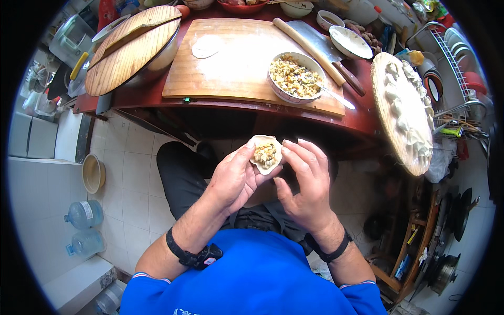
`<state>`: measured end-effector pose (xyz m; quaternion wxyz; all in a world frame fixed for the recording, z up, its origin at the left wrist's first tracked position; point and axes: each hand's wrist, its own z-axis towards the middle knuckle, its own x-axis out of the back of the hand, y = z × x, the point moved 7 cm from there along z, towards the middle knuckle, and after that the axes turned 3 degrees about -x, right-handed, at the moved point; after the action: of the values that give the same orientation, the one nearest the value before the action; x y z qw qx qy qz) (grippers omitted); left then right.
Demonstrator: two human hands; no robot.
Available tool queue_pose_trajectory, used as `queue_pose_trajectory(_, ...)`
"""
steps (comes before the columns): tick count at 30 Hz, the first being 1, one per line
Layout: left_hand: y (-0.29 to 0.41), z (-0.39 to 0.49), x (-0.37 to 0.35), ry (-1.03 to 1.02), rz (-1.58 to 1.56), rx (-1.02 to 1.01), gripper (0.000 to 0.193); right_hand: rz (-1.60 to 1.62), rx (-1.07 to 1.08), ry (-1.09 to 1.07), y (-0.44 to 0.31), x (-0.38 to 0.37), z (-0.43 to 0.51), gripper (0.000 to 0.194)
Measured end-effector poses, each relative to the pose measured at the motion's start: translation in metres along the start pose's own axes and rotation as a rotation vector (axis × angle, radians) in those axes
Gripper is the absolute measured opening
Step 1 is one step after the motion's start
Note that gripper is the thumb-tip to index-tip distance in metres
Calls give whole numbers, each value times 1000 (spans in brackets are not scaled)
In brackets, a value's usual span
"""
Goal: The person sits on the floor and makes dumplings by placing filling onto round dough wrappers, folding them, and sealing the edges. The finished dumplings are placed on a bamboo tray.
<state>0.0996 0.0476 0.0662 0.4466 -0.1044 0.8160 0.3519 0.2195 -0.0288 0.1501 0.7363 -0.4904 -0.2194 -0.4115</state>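
Observation:
My left hand [238, 177] holds an unsealed dumpling wrapper [266, 171] with a mound of chopped filling [265, 153] in its middle. Fingers of my right hand [307, 177] are spread at the wrapper's right edge; whether they touch it I cannot tell. Beyond my hands, a bowl of filling [295, 78] with a metal spoon [339, 98] stands on the floured wooden board [236, 86]. One round flat wrapper [206, 46] lies at the board's upper left. Several folded dumplings [397, 100] rest on a round tray [382, 94] at the right.
A rolling pin [309, 51] lies on the board's right side, beside a cleaver [315, 39]. Behind it is a floury bowl [350, 42]. A wooden lid [134, 51] covers a large basin at the left. The table edge [228, 103] runs before my knees.

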Motion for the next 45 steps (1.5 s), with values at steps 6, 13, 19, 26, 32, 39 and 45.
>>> queue_pose_trajectory(6, 0, -2, -4, -43, -3, 17, 43, -18, 55, 55, -4, -6, -7, 63)
queue_pose_trajectory(13, 0, -4, -4, -79, 36, 3, 44, -24, 84, 129, -4, -9, -9, 55)
queue_pose_trajectory(19, -4, -2, -1, -114, -51, 23, 46, -77, 130, 153, -8, -13, -9, 44)
queue_pose_trajectory(26, -11, -3, 0, -138, -54, 80, 48, -78, 173, 155, -8, -12, -6, 38)
queue_pose_trajectory(32, -12, -5, 1, -102, -46, 84, 46, -29, 194, 178, -10, -12, -6, 33)
queue_pose_trajectory(39, -13, -7, -5, -115, 114, 21, 41, 3, 218, 220, -11, -9, -5, 27)
queue_pose_trajectory(45, -16, -7, -6, -108, 198, 13, 36, -7, 222, 204, -9, -8, -4, 25)
